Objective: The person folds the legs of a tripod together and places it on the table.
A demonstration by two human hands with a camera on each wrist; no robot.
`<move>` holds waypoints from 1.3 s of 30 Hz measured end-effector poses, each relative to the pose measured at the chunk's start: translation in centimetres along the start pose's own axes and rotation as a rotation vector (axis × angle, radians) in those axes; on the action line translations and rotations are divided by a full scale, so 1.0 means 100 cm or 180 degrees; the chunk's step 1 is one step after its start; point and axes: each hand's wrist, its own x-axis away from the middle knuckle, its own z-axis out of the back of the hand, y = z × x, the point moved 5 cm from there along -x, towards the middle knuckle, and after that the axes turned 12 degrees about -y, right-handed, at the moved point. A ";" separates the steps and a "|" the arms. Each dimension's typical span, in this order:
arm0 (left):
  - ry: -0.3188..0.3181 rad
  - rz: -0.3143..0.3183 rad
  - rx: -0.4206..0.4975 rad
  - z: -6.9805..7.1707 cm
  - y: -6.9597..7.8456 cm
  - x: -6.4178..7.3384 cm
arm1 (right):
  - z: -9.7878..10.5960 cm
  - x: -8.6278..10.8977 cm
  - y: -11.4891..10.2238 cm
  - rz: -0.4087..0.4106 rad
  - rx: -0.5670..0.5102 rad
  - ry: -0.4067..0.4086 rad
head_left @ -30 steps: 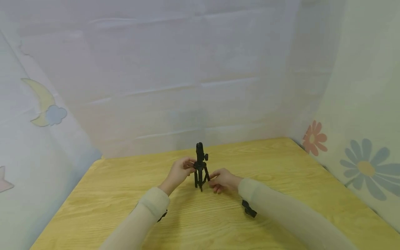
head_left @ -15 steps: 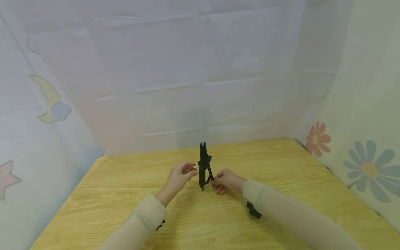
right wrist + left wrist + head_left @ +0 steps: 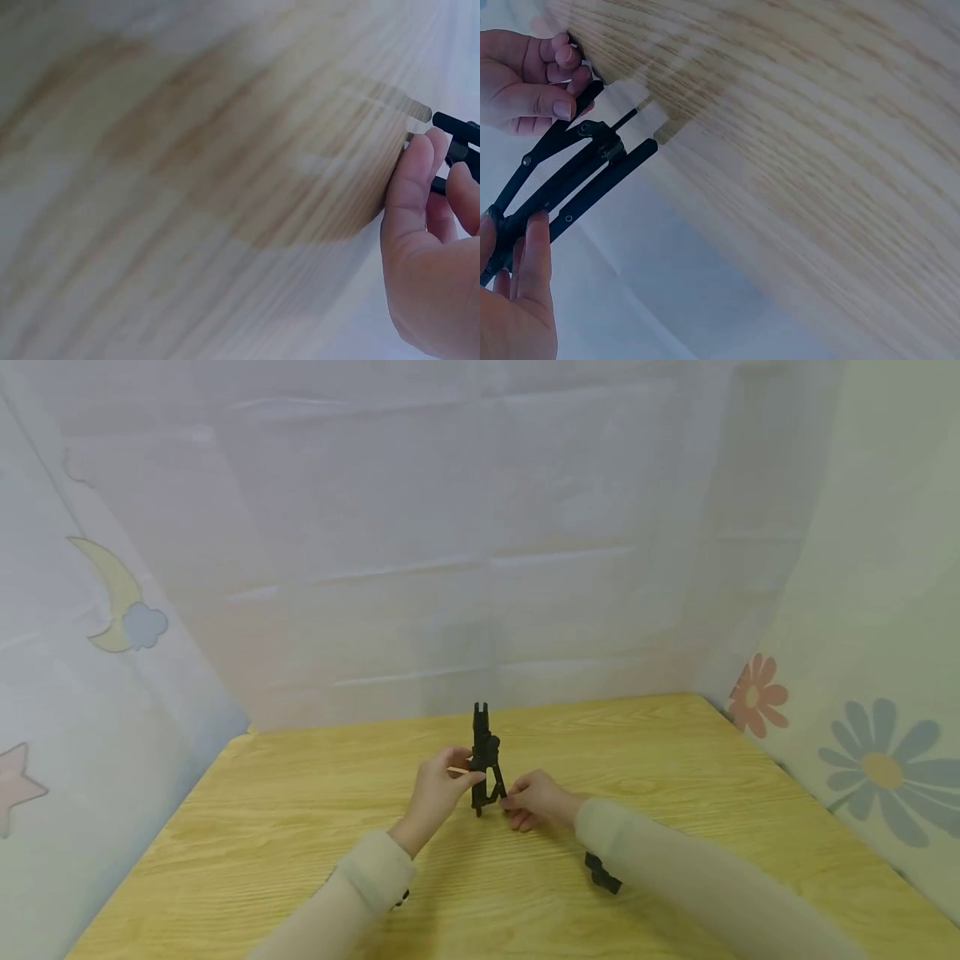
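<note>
A black mini tripod (image 3: 482,739) with a clamp head on top stands upright near the middle of the table. My left hand (image 3: 441,789) holds it just below the head, thumb in front and fingers behind. At its right side, my right hand (image 3: 542,797) pinches the lower end of one splayed leg between thumb and fingers. The left wrist view shows that leg angled out on its brace, while another leg (image 3: 604,191) lies close along the centre column. In the right wrist view, fingers (image 3: 411,176) partly hide the tripod's feet.
The wood-grain table (image 3: 247,827) runs back to a pale, creased cloth backdrop (image 3: 375,527). Side cloths carry a moon (image 3: 112,585) and flowers (image 3: 881,768). Black wrist devices show under both sleeves (image 3: 652,852).
My left hand came off the tripod, then took hold of it again. The tripod has turned about its upright axis, and my right hand keeps hold of the splayed leg.
</note>
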 end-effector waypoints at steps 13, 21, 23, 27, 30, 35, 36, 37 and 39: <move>0.0181 -0.0119 -0.0190 0.003 0.000 -0.001 | -0.004 -0.003 0.000 -0.0087 0.0100 -0.0147; 0.0043 -0.0124 -0.0370 0.006 -0.003 -0.004 | -0.007 -0.005 -0.004 -0.0108 0.0283 -0.0237; -0.0001 -0.0163 -0.0407 0.007 -0.005 -0.005 | -0.008 -0.007 -0.005 -0.0112 0.0361 -0.0267; -0.0073 -0.0180 -0.0465 0.008 -0.009 -0.009 | -0.007 -0.009 -0.005 -0.0094 0.0478 -0.0296; -0.0142 -0.0140 -0.0466 0.009 -0.012 -0.012 | -0.005 -0.012 -0.005 -0.0089 0.0514 -0.0322; -0.0246 0.0007 -0.0304 0.012 -0.019 -0.017 | -0.003 -0.018 -0.003 -0.0173 0.0506 -0.0434; -0.0256 0.0027 -0.0279 0.013 -0.020 -0.017 | -0.002 -0.020 -0.002 -0.0195 0.0497 -0.0471; -0.0262 0.0045 -0.0269 0.013 -0.021 -0.017 | -0.002 -0.021 -0.002 -0.0207 0.0477 -0.0511; -0.0279 0.0067 -0.0252 0.014 -0.023 -0.018 | -0.002 -0.023 -0.001 -0.0221 0.0429 -0.0591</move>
